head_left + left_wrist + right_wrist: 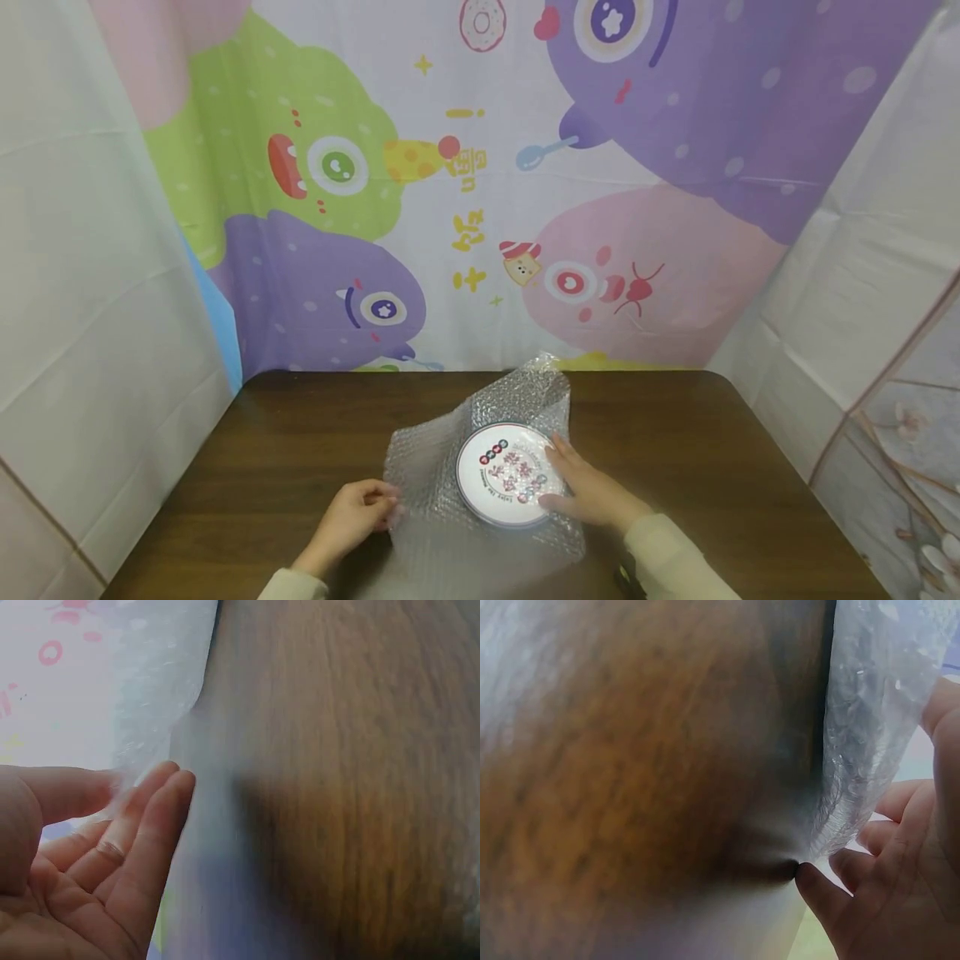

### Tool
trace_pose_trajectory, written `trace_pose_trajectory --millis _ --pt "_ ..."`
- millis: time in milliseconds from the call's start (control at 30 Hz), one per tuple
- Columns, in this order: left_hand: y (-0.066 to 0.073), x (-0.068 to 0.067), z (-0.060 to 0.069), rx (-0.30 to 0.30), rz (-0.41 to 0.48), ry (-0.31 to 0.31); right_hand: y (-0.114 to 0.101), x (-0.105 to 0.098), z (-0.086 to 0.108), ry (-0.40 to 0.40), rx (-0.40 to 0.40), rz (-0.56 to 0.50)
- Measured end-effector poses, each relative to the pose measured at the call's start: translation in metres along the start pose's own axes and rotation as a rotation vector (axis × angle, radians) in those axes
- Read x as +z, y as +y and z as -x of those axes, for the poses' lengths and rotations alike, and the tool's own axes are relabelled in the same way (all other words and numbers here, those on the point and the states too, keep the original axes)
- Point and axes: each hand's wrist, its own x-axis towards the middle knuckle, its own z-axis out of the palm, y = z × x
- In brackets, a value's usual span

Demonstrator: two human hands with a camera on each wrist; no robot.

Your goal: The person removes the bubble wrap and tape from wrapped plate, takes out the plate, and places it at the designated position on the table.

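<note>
A round white plate [491, 479] with red and dark printing lies on a sheet of bubble wrap [427, 467] in the head view. Clear wrap is folded over the plate's right side. My left hand [356, 512] pinches the left edge of the sheet between thumb and fingers, which the left wrist view shows on the wrap [161, 682]. On the plate's right side rests my right hand [588, 492], fingers extended over the covered part. In the right wrist view, the wrap's folded edge [862, 742] lies against the fingers of that hand [900, 892].
Everything lies on a dark brown wooden table [675, 442]. Behind its far edge hangs a curtain [465, 333] printed with cartoon monsters. Pale panels flank the table on both sides. A small dark object [628, 579] sits by the right sleeve, its kind unclear.
</note>
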Motion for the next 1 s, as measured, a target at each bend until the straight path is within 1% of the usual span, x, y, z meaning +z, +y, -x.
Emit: trace_pose_trajectory --millis 167,333,400,567,600,667,800,833,933,1000 --pt "-0.002 -0.004 0.001 -0.051 0.011 0.031 0.000 0.000 0.000 0.002 -0.005 -0.010" --pt "-0.006 -0.007 0.000 -0.117 0.024 0.086 -0.002 0.000 0.001 0.003 -0.007 -0.009" --pt "-0.008 -0.007 -0.001 -0.134 0.028 0.105 -0.003 -0.001 0.001 0.003 -0.007 -0.007" --pt "-0.013 -0.006 -0.005 -0.137 0.014 0.160 -0.005 -0.002 0.002 -0.002 -0.003 -0.014" --pt "-0.014 -0.006 -0.005 -0.132 -0.009 0.173 -0.005 -0.002 0.002 -0.002 -0.004 -0.015" --pt "-0.015 -0.005 -0.006 -0.118 -0.093 0.198 -0.006 -0.002 0.002 -0.002 -0.005 -0.015" --pt "-0.014 -0.006 -0.007 -0.052 -0.327 0.233 -0.007 -0.003 0.002 -0.003 -0.003 -0.015" --pt "-0.013 -0.006 -0.007 -0.042 -0.370 0.239 -0.007 -0.003 0.003 -0.003 -0.001 -0.017" --pt "-0.011 -0.007 -0.007 -0.020 -0.431 0.235 -0.007 -0.004 0.003 -0.006 0.007 -0.022" --pt "-0.009 -0.008 -0.007 -0.032 -0.455 0.222 -0.008 -0.004 0.003 -0.008 0.008 -0.023"
